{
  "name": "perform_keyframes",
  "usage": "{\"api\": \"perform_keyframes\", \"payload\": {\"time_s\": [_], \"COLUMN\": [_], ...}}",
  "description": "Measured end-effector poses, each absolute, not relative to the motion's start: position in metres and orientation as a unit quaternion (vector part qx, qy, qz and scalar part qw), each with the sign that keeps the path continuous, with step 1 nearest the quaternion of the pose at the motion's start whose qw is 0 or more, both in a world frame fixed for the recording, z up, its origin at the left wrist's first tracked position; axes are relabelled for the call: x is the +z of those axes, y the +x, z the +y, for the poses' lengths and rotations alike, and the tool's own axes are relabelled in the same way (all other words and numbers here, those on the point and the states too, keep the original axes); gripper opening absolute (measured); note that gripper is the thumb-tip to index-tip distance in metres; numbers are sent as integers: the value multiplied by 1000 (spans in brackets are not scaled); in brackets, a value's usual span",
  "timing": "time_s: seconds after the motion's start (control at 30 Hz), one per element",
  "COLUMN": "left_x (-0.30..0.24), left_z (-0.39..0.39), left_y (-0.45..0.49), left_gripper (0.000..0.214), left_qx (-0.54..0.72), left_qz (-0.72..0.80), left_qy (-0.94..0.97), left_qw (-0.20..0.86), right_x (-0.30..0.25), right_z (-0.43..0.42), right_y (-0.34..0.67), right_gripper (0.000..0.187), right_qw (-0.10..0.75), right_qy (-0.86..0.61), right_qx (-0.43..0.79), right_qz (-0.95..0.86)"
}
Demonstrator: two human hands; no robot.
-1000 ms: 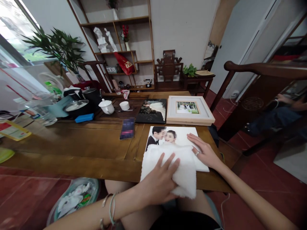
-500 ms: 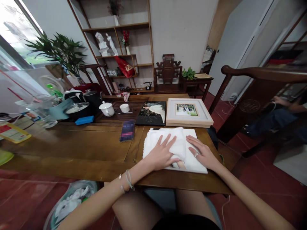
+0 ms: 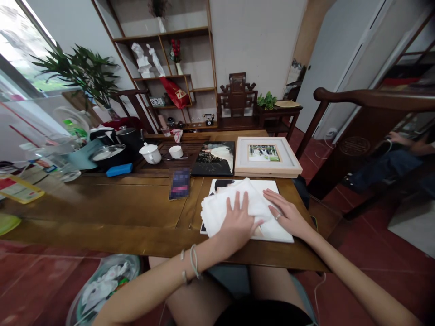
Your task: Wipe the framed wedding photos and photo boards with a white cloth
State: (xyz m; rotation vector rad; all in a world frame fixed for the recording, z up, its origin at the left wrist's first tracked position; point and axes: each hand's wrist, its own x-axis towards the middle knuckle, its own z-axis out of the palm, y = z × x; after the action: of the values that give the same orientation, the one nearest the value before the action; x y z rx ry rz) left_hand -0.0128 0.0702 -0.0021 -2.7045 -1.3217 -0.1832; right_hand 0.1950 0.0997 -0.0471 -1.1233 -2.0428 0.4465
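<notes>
A large white photo print (image 3: pixel 275 231) lies flat near the front edge of the wooden table (image 3: pixel 118 203). A white cloth (image 3: pixel 224 206) is spread over most of the print. My left hand (image 3: pixel 238 222) presses flat on the cloth, fingers stretched and spread. Resting flat on the print's right side is my right hand (image 3: pixel 285 215), ring on one finger, fingers extended, its fingertips touching the cloth's right edge.
Behind the print lie a dark photo panel (image 3: pixel 215 158) and a white framed photo (image 3: pixel 267 156). A phone (image 3: pixel 180 184) lies to the left. Teapot, cup and pots stand at the back left. A bin (image 3: pixel 105 285) sits under the table's edge. Another person sits at far right.
My left hand slid the cloth from the print's near edge up across it, then left and back a little. The right hand stayed in place on the print.
</notes>
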Motion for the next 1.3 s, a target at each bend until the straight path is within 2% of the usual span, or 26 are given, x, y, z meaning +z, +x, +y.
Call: {"api": "perform_keyframes", "payload": {"time_s": [0.1,0.33,0.43,0.7,0.83,0.93,1.1,1.3], "left_x": [1,4,5,8,10,11,20,30], "left_z": [78,9,4,86,126,124,79,66], "left_y": [-12,10,15,-8,-20,-21,-28,-62], "left_gripper": [40,41,41,32,39,43,39,31], "left_qx": [-56,-66,-73,-20,-38,-50,-45,-79], "left_qz": [-393,-331,-342,-378,-334,-320,-276,-214], "left_qy": [-915,-935,-932,-924,-941,-945,-960,-962], "left_qw": [77,107,98,54,50,36,-16,-153], "right_x": [-47,-49,-49,-48,-46,-46,-49,-49], "right_z": [100,102,102,99,99,100,101,99], "right_y": [196,201,201,197,195,196,199,196], "right_gripper": [41,43,43,44,39,39,44,39], "right_qw": [385,389,385,374,364,362,367,358], "right_qy": [-427,-406,-406,-417,-438,-433,-419,-437], "right_qx": [179,199,202,177,169,168,161,156], "right_qz": [-798,-802,-804,-810,-804,-808,-815,-810]}}
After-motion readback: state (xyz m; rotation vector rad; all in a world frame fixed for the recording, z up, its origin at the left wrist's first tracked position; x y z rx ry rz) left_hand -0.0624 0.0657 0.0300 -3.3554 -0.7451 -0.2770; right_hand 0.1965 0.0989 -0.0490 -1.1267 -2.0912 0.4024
